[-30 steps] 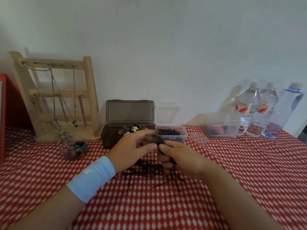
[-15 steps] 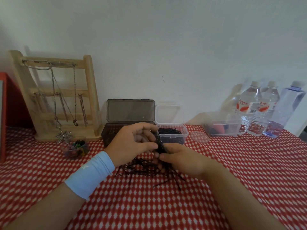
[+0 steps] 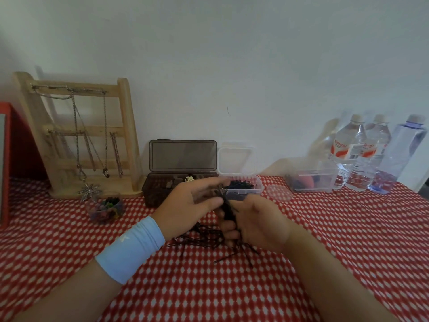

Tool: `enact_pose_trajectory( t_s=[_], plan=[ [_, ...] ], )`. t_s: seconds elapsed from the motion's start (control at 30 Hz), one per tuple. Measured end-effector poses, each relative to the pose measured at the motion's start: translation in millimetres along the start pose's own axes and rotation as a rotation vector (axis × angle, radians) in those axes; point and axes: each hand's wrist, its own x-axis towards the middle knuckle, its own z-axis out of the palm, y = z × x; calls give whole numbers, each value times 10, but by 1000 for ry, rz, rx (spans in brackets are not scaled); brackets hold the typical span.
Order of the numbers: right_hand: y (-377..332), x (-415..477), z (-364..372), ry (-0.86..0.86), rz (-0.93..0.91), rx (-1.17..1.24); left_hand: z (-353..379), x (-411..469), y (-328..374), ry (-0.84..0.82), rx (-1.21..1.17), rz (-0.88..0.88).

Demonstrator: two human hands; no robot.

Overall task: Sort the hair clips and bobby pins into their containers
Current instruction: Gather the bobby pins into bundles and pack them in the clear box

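Poking from the clenched right hand (image 3: 257, 220), bobby pins (image 3: 227, 204) touch the relaxed left hand (image 3: 185, 205).

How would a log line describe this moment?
right hand: grips pin bundle | left hand: touches bundle top | loose pins: on cloth | clear box: open behind

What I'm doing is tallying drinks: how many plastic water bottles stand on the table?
3. All stand at the red-checked table's far-right rear: a clear plastic bottle with red-and-white label, a second such bottle beside it, and a blue-tinted plastic bottle rightmost. No others visible.
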Motion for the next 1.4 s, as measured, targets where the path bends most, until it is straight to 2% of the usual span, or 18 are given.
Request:
enact_pose_trajectory(
  t_s=[0.1,0.27,0.43,0.57,0.73,0.87,0.97,1.07,1.17,1.3,1.4],
  plan=[
    [1,5,37,66,32,-15,8,3,14,67,14,16],
    [36,58,100,286,-73,-296,-10,13,-9,138,26,25],
    [26,42,124,254,-128,-404,7,20,-1,213,44,52],
    [15,19,126,248,-113,-506,-26,9,-10,196,144,97],
    [25,32,132,303,-108,-320,-5,-38,-10,112,154,138],
    [39,19,165,91,-68,-266,-45,-23,-21,137,120,103],
    [38,24,204,37,-65,-190,-29,-23,-44,128,78,57],
    [46,24,167,106,-72,-113,-39,-22,-51,65,116,35],
    [58,13,142,163,-54,-168,-78,-17,-21,-54,94,-2],
    [29,17,148,218,-46,-225,-32,-21,11,-53,-7,-1],
    [31,27,151,205,-73,-198,-9,-34,-23,-145,96,-19]
  ],
)
